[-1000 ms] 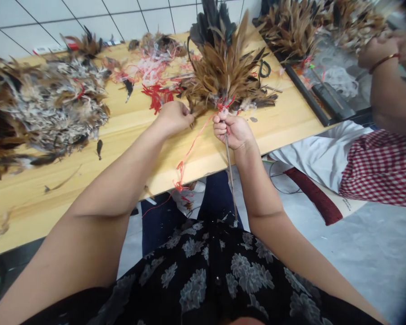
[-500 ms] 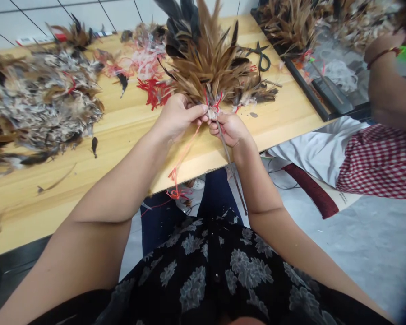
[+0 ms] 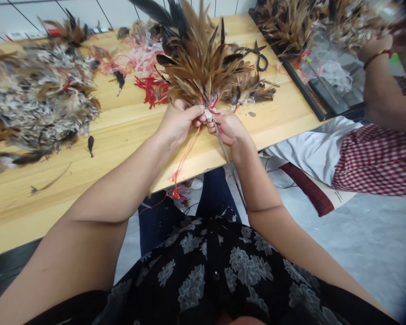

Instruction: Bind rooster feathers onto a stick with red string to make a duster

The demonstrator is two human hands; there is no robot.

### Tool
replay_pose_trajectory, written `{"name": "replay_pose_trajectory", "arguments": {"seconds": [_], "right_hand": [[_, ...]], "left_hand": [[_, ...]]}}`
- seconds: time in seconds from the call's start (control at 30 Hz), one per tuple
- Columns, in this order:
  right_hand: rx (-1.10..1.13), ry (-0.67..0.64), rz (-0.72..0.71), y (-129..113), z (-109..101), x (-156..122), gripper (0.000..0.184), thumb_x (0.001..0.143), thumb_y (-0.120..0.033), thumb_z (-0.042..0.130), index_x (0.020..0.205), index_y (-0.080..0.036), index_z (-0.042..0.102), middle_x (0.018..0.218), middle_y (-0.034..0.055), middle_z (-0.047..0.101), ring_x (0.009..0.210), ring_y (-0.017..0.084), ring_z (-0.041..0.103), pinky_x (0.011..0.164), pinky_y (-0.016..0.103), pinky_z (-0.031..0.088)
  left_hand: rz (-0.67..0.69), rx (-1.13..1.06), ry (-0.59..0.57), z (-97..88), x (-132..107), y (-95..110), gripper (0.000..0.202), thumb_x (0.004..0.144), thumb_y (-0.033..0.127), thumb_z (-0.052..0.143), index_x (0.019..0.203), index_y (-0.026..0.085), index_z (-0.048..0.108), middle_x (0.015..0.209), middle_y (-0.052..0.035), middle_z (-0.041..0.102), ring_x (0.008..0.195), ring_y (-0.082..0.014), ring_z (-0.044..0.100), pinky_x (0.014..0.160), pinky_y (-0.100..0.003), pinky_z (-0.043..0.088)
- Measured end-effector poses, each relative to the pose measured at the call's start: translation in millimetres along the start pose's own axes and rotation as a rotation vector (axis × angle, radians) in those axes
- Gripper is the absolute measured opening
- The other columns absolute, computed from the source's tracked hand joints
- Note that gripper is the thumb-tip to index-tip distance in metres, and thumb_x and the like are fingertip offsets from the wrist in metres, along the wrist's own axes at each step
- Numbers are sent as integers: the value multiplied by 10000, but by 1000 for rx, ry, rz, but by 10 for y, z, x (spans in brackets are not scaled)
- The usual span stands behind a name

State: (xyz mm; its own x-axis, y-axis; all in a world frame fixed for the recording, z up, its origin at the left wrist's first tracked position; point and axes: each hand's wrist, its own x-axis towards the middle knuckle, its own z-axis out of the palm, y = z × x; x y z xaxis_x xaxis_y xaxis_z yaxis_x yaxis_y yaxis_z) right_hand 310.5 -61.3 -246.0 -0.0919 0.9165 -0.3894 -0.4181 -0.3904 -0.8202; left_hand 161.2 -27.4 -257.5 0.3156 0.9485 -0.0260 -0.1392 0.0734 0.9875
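Note:
A feather duster head of brown and black feathers (image 3: 199, 63) stands upright over the wooden table (image 3: 122, 131). My right hand (image 3: 228, 128) is closed round its thin stick (image 3: 230, 167), just under the feathers. My left hand (image 3: 177, 122) is closed in a pinch at the feather base, where a red string (image 3: 182, 158) is wound. The string hangs down past the table's edge to a tangle near my lap.
A big heap of loose grey-brown feathers (image 3: 37, 99) lies at the left. Red and pink string scraps (image 3: 149, 85) and black scissors (image 3: 259, 56) lie behind the duster. A second person in a checked garment (image 3: 379, 158) sits at the right beside more feathers (image 3: 291, 22).
My left hand has moved right and now meets the right hand at the feather base. The duster has swung more upright and a little left.

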Motion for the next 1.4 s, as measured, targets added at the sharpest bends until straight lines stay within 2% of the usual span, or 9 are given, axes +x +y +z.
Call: {"name": "replay_pose_trajectory", "arguments": {"seconds": [0.17,0.47,0.63,0.77,0.9,1.03,1.27,1.4], "right_hand": [[16,-47,0,21,-53,44,238,962,14,615,809,-157,552,646,-54,588,504,16,414,507,106,345],[52,-198,48,0,-76,3,260,977,17,595,790,-155,542,630,-43,598,499,19,403,487,97,336],[84,-199,53,14,-73,-7,256,990,33,512,821,-156,549,632,-40,586,491,24,399,487,105,321],[116,-219,62,13,-71,-19,241,981,28,494,860,-174,546,624,-53,564,484,39,389,485,111,321],[131,-254,84,-2,-69,-37,264,1003,28,450,850,-172,530,635,-47,567,484,38,376,481,111,343],[131,-265,124,-16,-65,-57,318,1045,33,372,849,-163,527,637,-38,572,486,36,384,475,108,351],[143,-253,100,8,-52,-42,305,1089,-2,400,867,-175,518,651,-46,578,504,41,426,487,106,381],[106,-212,80,49,-47,-10,266,1106,-110,538,853,-186,511,678,-44,595,522,49,468,502,122,415]], "left_hand": [[-16,-50,94,95,-7,-10,296,903,178,824,677,160,634,629,-20,676,549,-87,599,501,-162,471],[63,-74,151,223,-32,-27,365,957,82,762,658,169,572,597,14,615,512,-74,571,523,-183,459],[89,-4,138,215,-30,-80,383,1004,147,776,694,195,556,576,21,582,515,-96,547,517,-214,429],[107,41,125,167,-51,-104,340,1039,207,767,740,202,606,582,14,609,558,-118,557,568,-226,465],[89,84,102,134,-94,-85,409,1062,255,766,692,187,607,628,-12,642,589,-120,562,614,-234,474],[32,56,57,152,-106,-78,482,1102,288,710,647,174,601,613,-11,610,572,-115,533,610,-233,461],[1,-79,65,232,-68,-69,464,1081,356,755,693,176,573,619,7,593,550,-91,543,602,-199,482],[-4,-78,67,257,-77,-47,472,1085,443,741,737,181,560,598,12,578,503,-83,523,549,-189,472]]}}
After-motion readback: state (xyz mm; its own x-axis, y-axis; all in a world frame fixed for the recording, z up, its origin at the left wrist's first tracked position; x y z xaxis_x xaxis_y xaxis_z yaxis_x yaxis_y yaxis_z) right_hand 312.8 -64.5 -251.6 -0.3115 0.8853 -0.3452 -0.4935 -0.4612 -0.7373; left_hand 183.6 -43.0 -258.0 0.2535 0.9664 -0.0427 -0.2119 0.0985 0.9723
